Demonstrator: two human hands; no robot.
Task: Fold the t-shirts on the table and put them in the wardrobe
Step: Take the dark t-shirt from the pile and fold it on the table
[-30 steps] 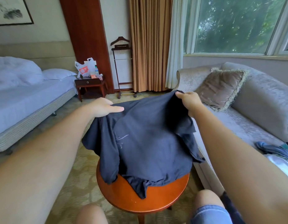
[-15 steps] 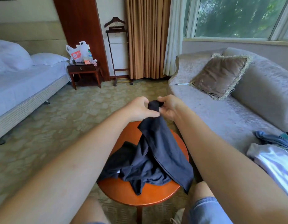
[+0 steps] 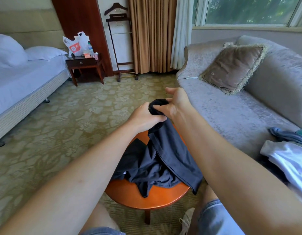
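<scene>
Above a small round wooden table (image 3: 157, 198) in a hotel-style bedroom, a seated person holds up a dark t-shirt (image 3: 165, 160) by one bunched end. The left hand (image 3: 143, 116) is closed round the gathered cloth, fingers curled into it. The right hand (image 3: 178, 104) meets it from the other side and pinches the same bunch, with one digit sticking out free above the fabric. From the two hands, the shirt hangs down to the tabletop, where the rest lies crumpled, one edge drooping over the rim nearest the person's knee.

To the right stands a grey sofa (image 3: 231, 116) with a fringed brown cushion (image 3: 231, 67), and a heap of pale and blue clothes (image 3: 289, 150) lies on its near end. A bed (image 3: 19, 82) with white linen lies at left, beside a dark nightstand (image 3: 84, 63) bearing a plastic bag (image 3: 75, 44). A valet stand (image 3: 119, 44) stands just beside tan curtains (image 3: 147, 34).
</scene>
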